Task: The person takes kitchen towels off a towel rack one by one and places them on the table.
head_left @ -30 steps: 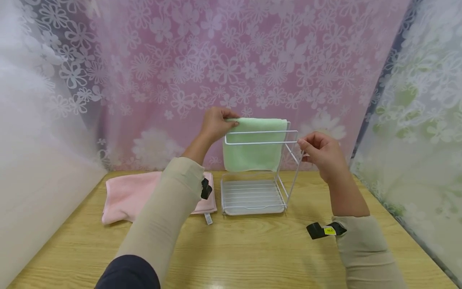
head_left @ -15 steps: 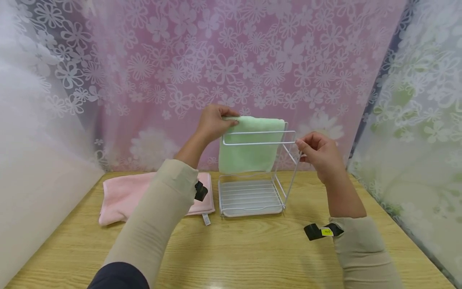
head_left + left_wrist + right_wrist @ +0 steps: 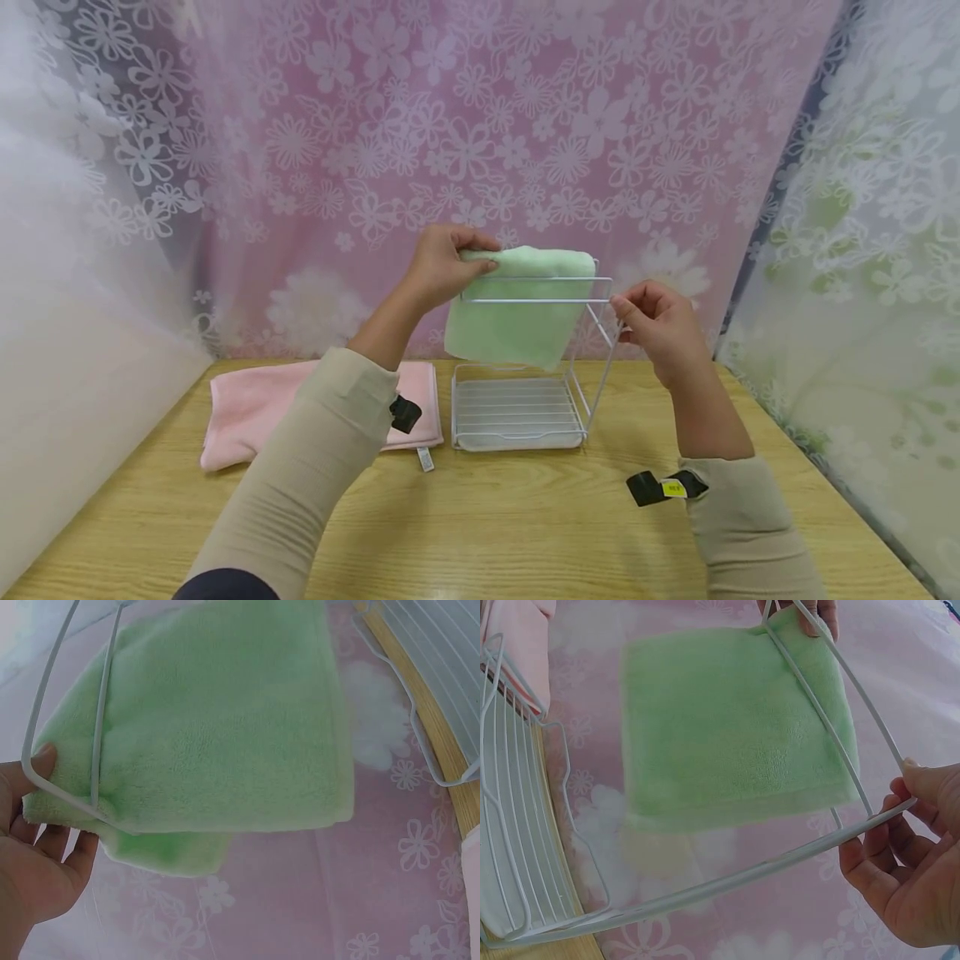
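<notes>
A pale green towel (image 3: 517, 333) hangs folded over the rear top of a white wire rack (image 3: 606, 379), behind the front top bars. My left hand (image 3: 441, 267) pinches the towel's upper left corner between thumb and fingers. In the left wrist view that hand (image 3: 45, 874) is beside the rack's bar end, with the green towel (image 3: 225, 735) spread past it. My right hand (image 3: 663, 327) grips the rack's upper right front corner. In the right wrist view the thumb and fingers of the right hand (image 3: 919, 870) close round the white frame. The towel's lower edge slants.
A folded pink towel (image 3: 258, 408) with a small white tag (image 3: 425, 459) lies on the wooden table (image 3: 480, 533) left of the rack, partly behind my left sleeve. A white tray (image 3: 517, 444) is under the rack's wire shelf. A flowered curtain (image 3: 420, 125) stands behind.
The green towel's lower edge has swung left and now slants down toward the right. My left hand has shifted slightly left with its corner. My right hand keeps its grip on the rack.
</notes>
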`<state>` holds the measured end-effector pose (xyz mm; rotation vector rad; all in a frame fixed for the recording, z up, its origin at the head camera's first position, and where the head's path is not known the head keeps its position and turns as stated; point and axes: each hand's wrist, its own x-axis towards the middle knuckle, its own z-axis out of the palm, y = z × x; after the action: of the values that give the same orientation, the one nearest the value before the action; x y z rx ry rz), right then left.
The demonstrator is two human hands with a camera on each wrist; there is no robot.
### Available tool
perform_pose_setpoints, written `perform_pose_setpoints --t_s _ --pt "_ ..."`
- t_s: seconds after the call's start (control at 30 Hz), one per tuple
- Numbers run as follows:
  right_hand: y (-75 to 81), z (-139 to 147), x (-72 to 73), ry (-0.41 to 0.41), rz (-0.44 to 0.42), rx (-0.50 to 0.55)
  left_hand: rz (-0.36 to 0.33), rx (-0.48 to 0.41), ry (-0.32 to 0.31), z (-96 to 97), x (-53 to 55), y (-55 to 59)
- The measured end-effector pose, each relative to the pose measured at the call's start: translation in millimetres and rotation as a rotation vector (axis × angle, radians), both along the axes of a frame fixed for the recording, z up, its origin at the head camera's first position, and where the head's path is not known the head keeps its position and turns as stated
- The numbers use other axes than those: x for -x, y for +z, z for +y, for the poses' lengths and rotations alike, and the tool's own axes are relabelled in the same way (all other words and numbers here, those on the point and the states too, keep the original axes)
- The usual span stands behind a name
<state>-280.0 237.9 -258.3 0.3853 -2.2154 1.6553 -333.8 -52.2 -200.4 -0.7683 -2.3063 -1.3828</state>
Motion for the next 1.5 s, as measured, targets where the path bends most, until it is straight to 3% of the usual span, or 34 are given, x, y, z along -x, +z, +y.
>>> perform_pose_setpoints --t_s 0.4,0.77,1.13,1.5 --pt "-0.9 -1.5 -1.2 -0.024 0.011 0.012 0.044 -0.012 -0.027 -5.6 -8.6 0.4" --pt "-3.2 -2.2 0.6 -0.042 0.037 0.004 0.003 -0.066 -0.032 -9.0 -20.5 6.8" --pt "-0.9 -3.5 -0.6 -0.029 0.031 0.013 0.012 -0.210 -0.152 -15.0 -25.5 5.5" --pt "-1.2 -3.4 -0.6 -0.028 0.036 0.026 0.052 -0.205 -0.185 -18.2 -29.4 4.6"
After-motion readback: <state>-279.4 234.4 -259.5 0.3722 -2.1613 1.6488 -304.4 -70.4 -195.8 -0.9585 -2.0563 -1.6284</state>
